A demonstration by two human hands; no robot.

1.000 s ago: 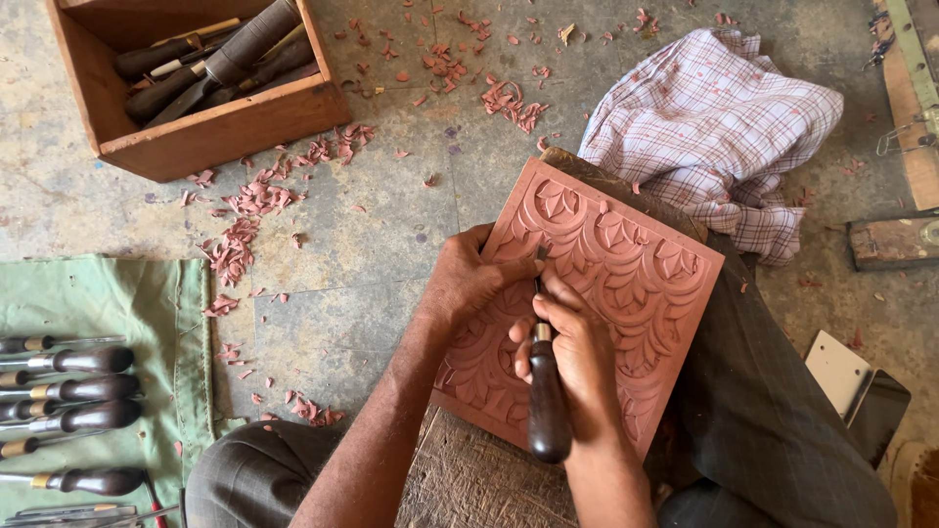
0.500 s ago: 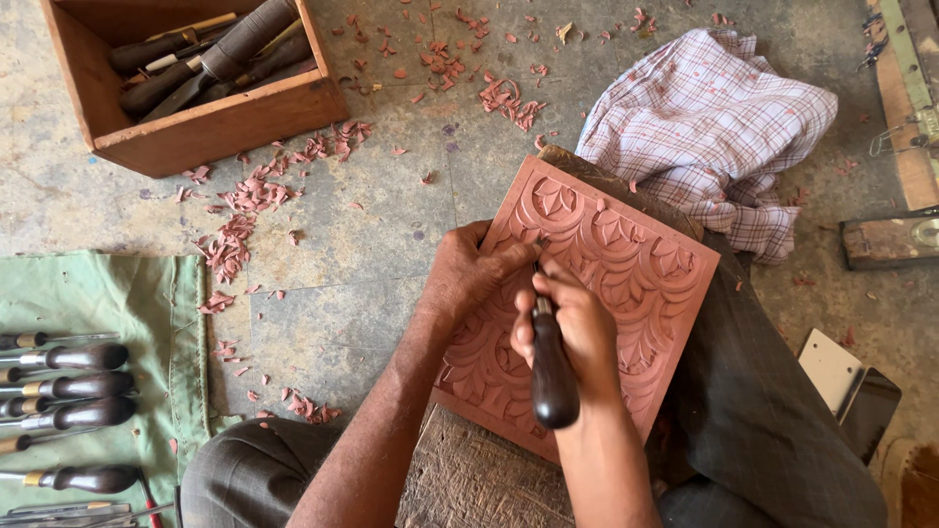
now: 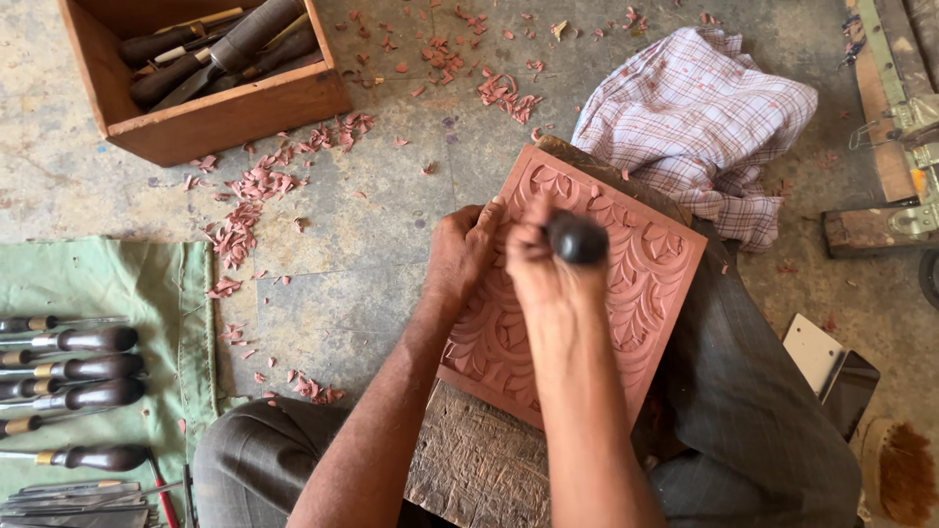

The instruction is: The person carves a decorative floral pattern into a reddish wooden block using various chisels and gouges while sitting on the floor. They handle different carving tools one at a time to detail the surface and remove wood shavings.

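right hand: was closed round a carving tool; only the dark rounded handle end showed, pointing up at the camera, blade hidden under the fist.
left hand: lay flat on the carved panel, fingers bent and spread next to the right fist, holding no tool, bracing the work.
panel: reddish square with leaf relief, tilted, resting on a rough wood block across the person's lap, over the grey trousers.
slip risk: left fingertips sat just beside where the edge probably was; a skid could reach them. Can't see the edge, so direction is a guess.
work risk: too much push could chip the thin leaf ridges.
support risk: panel looked unclamped, held by hand only; it could shift on the block.
around: checked cloth beyond the panel, red shavings on the floor, wooden box of tools, more chisels on a green cloth.
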